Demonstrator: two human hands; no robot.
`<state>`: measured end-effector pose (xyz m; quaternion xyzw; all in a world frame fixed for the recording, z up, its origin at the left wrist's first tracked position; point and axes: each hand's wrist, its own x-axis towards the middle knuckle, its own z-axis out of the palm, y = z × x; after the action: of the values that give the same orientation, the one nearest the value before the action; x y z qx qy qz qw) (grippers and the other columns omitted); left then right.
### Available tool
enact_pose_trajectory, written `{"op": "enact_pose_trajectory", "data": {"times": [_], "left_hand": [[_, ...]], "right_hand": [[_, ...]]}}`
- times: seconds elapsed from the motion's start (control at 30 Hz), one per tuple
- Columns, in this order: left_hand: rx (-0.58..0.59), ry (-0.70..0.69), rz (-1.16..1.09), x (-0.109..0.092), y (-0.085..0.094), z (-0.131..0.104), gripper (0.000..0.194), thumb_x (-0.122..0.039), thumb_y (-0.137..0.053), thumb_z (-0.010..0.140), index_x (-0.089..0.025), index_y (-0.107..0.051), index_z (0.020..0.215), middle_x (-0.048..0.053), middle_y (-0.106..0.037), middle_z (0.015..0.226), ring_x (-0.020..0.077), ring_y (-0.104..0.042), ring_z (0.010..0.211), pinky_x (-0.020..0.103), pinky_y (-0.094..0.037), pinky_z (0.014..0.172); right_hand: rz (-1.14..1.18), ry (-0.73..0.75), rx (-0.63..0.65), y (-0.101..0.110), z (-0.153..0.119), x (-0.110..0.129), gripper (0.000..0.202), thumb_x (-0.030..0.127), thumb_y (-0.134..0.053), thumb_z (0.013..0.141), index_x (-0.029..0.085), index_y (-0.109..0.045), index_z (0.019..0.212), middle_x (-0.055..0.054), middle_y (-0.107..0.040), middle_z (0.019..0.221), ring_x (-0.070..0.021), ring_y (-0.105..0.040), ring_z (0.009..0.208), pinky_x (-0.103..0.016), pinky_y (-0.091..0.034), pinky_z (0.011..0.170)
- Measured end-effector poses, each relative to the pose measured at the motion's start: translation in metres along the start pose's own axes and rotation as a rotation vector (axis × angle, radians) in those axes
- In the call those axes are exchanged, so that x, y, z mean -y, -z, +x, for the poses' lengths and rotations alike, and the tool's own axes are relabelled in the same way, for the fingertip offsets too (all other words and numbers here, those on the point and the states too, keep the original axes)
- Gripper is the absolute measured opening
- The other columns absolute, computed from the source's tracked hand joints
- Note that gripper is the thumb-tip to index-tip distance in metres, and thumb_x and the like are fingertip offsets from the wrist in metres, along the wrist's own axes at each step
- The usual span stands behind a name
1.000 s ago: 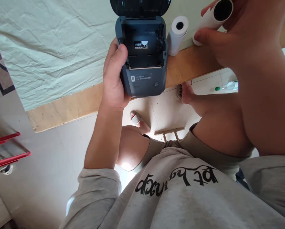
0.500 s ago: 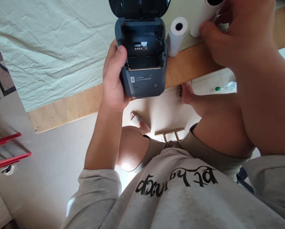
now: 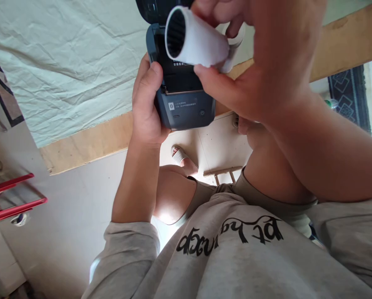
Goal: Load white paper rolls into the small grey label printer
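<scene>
My left hand (image 3: 149,99) is closed round the left side of a dark blue label printer (image 3: 188,109), its thumb on the rim. The printer's black lid (image 3: 151,10) stands raised, and its paper bay is partly hidden. Over the bay, my right hand (image 3: 235,74) grips a white paper roll (image 3: 203,43) with a wide, dark hollow core that faces left. The roll is tilted on its side. Behind it, a second white roll (image 3: 237,39) stands at the table edge, mostly covered by my right hand and the held roll.
A pale green cloth (image 3: 73,70) covers the table, with a bare wooden edge (image 3: 89,143) in front. Below are my legs, a sandalled foot (image 3: 179,155) and a wooden rung (image 3: 223,171). Red bars (image 3: 14,209) lie at the far left, a dark patterned mat (image 3: 349,97) at the right.
My right hand has lifted the wide-cored paper roll from the table and brought it left over the printer, tipping it sideways. The left hand still holds the printer, nearly in place.
</scene>
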<state>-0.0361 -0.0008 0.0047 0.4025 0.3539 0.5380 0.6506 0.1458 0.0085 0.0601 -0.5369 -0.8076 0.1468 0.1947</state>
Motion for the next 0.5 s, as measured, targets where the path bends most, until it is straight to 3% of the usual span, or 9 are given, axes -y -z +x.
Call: {"op": "enact_pose_trajectory", "data": {"times": [0.1, 0.23, 0.4, 0.5], "left_hand": [[0.033, -0.05, 0.023, 0.0, 0.0, 0.0, 0.025, -0.052, -0.053, 0.087, -0.034, -0.068, 0.095, -0.004, -0.071, 0.11, 0.0376, -0.029, 0.147, 0.054, -0.039, 0.106], [0.064, -0.075, 0.034, 0.002, 0.003, 0.0, 0.026, -0.053, -0.052, 0.088, -0.037, -0.068, 0.099, -0.003, -0.071, 0.109, 0.0381, -0.027, 0.148, 0.054, -0.04, 0.105], [0.05, -0.118, 0.063, 0.001, 0.002, -0.001, 0.035, -0.063, -0.062, 0.079, -0.033, -0.069, 0.096, 0.001, -0.07, 0.104, 0.0393, -0.041, 0.14, 0.049, -0.045, 0.103], [0.091, -0.195, 0.056, 0.0, 0.001, -0.003, 0.032, -0.051, -0.069, 0.078, -0.034, -0.068, 0.105, -0.002, -0.066, 0.115, 0.0343, -0.049, 0.134, 0.045, -0.045, 0.108]], "right_hand": [[-0.17, 0.096, -0.053, -0.005, 0.005, -0.002, 0.04, 0.042, -0.042, 0.085, 0.027, -0.048, 0.122, 0.009, -0.053, 0.126, -0.0116, -0.052, 0.126, -0.03, -0.046, 0.109], [-0.165, 0.156, -0.042, -0.009, 0.01, -0.001, 0.028, 0.037, -0.036, 0.09, 0.029, -0.052, 0.111, 0.015, -0.055, 0.123, -0.0075, -0.055, 0.124, -0.03, -0.048, 0.107], [-0.22, 0.151, -0.036, -0.01, 0.006, 0.012, 0.034, 0.039, -0.027, 0.092, 0.03, -0.06, 0.097, 0.015, -0.056, 0.118, -0.0093, -0.056, 0.119, -0.037, -0.047, 0.109], [-0.164, 0.194, 0.025, -0.013, -0.002, 0.014, 0.045, 0.045, -0.021, 0.094, 0.029, -0.063, 0.089, 0.011, -0.059, 0.113, -0.0103, -0.056, 0.118, -0.042, -0.047, 0.105]]}}
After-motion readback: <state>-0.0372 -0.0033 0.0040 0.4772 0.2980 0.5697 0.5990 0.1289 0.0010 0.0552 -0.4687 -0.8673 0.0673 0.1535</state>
